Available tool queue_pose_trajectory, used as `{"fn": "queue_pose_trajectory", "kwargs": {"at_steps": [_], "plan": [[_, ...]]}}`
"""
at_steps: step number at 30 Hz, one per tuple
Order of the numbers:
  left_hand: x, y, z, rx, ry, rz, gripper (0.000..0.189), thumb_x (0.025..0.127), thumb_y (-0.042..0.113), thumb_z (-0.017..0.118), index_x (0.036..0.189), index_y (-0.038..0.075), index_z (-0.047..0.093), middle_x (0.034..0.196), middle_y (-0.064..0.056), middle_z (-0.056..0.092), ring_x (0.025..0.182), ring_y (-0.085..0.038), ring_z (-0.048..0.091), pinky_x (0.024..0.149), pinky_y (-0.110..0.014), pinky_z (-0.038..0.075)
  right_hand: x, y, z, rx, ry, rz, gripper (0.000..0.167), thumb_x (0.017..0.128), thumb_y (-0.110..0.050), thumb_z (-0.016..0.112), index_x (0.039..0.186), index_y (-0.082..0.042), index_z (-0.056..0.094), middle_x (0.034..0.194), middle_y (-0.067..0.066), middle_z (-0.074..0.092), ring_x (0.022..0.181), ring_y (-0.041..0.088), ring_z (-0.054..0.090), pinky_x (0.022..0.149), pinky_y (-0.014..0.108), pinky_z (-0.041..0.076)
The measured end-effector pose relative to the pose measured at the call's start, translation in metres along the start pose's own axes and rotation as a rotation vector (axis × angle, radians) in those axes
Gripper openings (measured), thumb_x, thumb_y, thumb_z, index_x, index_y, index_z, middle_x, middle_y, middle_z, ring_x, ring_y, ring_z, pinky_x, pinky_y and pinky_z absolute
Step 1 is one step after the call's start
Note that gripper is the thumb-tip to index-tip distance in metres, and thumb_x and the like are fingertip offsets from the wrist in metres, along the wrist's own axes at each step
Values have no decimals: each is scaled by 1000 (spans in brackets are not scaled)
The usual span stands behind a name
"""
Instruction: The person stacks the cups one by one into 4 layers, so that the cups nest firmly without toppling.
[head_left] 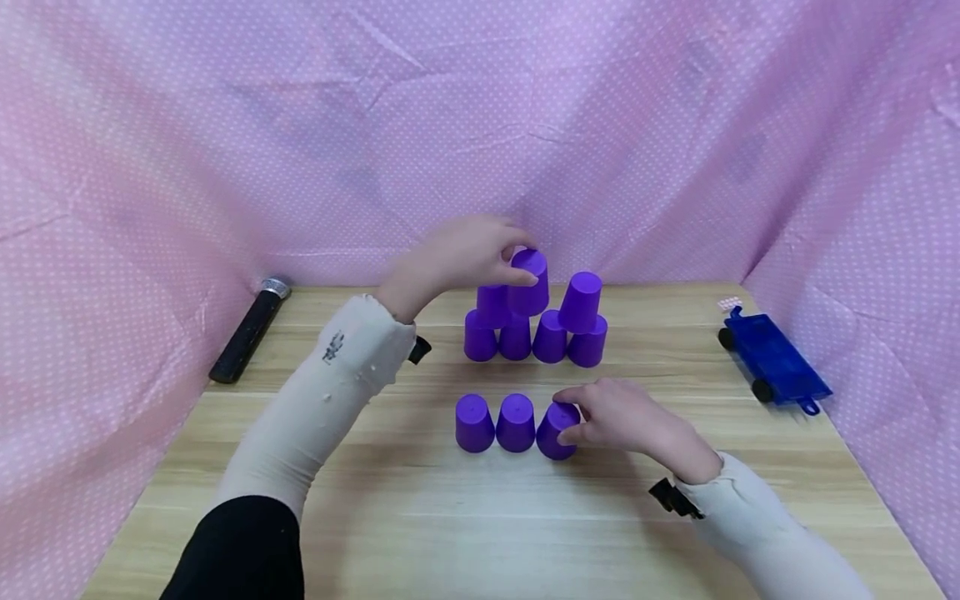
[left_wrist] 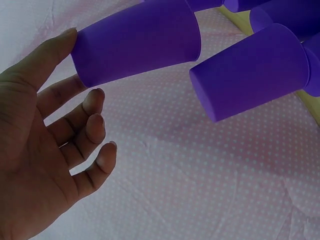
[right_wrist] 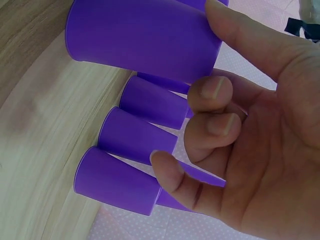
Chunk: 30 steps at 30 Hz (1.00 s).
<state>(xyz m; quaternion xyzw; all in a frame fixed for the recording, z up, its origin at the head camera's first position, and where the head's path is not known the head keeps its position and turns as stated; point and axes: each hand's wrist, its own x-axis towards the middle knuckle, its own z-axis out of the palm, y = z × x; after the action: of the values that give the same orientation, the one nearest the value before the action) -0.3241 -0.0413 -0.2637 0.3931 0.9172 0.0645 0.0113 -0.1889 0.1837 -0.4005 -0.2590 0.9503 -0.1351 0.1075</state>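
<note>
My left hand (head_left: 468,254) pinches an upside-down purple cup (head_left: 529,296) near its closed top, thumb on the near side. That cup overlaps the left part of a stack at the back. Several upside-down cups (head_left: 550,337) form the stack's lower row; above them sit a left cup (head_left: 491,306) and a right cup (head_left: 581,302). In the left wrist view the held cup (left_wrist: 135,42) is beside another cup (left_wrist: 250,72). My right hand (head_left: 618,417) pinches the slightly tilted rightmost cup (head_left: 555,433) of the front row, beside a middle cup (head_left: 516,423) and a left cup (head_left: 475,423).
On the wooden table (head_left: 450,533), a black microphone (head_left: 251,333) lies at the left and a blue toy trailer (head_left: 776,358) with black wheels at the right. Pink dotted cloth (head_left: 480,125) surrounds the table at the back and sides.
</note>
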Motion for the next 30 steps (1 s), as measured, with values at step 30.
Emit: {"fn": "queue_pose_trajectory", "kwargs": {"at_steps": [30], "plan": [[39, 1, 39, 181, -86, -37, 58, 90, 58, 66, 137, 26, 62, 135, -8, 57, 129, -29, 48, 106, -48, 44, -3, 2, 2, 12, 7, 16, 55, 79, -44, 81, 124, -15, 70, 70, -11, 57, 64, 8, 49, 59, 29, 40]]}}
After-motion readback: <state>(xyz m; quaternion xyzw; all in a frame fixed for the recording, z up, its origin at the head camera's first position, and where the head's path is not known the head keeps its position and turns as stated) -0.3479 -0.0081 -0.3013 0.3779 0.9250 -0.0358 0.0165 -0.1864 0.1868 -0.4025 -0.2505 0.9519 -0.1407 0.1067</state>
